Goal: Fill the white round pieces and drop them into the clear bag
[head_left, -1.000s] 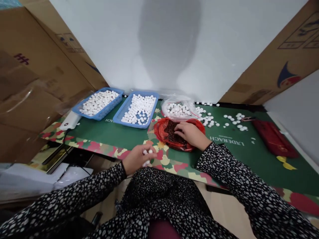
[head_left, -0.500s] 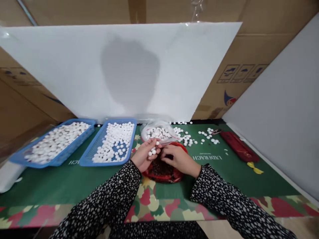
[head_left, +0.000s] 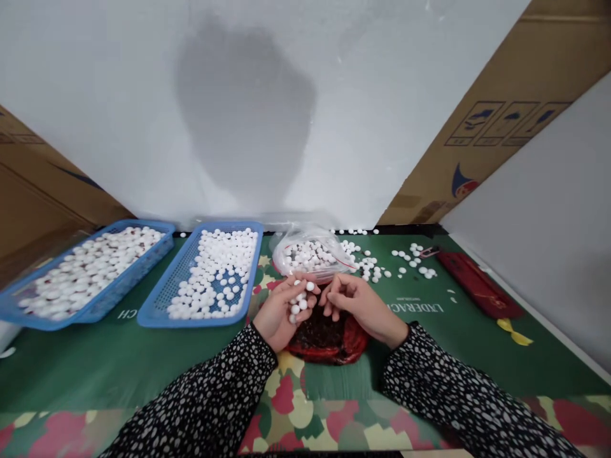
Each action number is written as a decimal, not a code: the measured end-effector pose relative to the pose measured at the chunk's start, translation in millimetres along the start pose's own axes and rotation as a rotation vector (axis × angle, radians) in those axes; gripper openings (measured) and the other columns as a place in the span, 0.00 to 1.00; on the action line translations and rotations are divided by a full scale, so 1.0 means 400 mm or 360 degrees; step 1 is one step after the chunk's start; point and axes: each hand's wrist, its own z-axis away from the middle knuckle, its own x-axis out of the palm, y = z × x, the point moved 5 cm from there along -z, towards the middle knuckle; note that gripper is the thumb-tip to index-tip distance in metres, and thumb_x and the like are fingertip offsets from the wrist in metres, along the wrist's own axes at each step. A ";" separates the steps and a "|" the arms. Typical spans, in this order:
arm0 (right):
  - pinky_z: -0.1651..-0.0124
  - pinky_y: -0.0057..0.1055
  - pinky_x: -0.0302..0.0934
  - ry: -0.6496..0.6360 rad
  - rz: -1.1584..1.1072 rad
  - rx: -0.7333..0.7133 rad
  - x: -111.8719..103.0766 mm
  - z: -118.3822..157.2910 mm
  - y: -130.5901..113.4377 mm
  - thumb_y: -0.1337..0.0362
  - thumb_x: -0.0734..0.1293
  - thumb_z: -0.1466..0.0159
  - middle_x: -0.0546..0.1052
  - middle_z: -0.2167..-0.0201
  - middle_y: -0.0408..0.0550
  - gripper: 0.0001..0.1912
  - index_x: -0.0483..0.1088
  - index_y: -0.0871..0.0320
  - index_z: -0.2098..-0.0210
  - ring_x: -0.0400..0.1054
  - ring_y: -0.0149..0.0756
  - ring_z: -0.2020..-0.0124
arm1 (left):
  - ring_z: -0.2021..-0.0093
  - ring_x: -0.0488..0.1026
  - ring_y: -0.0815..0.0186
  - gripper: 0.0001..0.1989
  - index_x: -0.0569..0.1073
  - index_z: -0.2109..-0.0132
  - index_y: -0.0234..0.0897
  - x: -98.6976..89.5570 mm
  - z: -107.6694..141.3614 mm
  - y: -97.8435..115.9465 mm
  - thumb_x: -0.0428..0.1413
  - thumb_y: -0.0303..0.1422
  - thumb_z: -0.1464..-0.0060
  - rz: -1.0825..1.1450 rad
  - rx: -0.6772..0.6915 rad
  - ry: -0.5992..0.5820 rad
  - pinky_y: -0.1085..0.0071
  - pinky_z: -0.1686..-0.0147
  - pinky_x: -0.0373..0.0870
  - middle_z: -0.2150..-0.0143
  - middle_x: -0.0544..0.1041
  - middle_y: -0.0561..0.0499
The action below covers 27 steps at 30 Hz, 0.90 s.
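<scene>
White beads [head_left: 299, 301] lie cupped in left hand [head_left: 281, 312], palm up, over red bag [head_left: 329, 337] on table [head_left: 119, 362]. Right hand [head_left: 356, 302] fingers pinched together just beside beads.

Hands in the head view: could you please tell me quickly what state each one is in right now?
Left hand: cupped, holding small white beads.
Right hand: fingers curled over the red bag; whether it holds anything cannot be told.

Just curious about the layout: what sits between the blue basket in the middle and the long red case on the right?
In the head view, between the blue basket and the red case lie a clear bag of white pieces, then loose white pieces scattered on the green mat.
</scene>
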 end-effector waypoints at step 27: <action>0.62 0.35 0.73 0.0258 0.0213 -0.0273 0.006 0.026 -0.042 0.63 0.70 0.38 0.81 0.68 0.46 0.04 0.73 0.54 0.64 0.77 0.35 0.68 | 0.77 0.61 0.78 0.18 0.76 0.60 0.31 -0.010 -0.003 0.001 0.69 0.34 0.58 -0.0139 0.0155 0.0107 0.83 0.83 0.51 0.71 0.71 0.52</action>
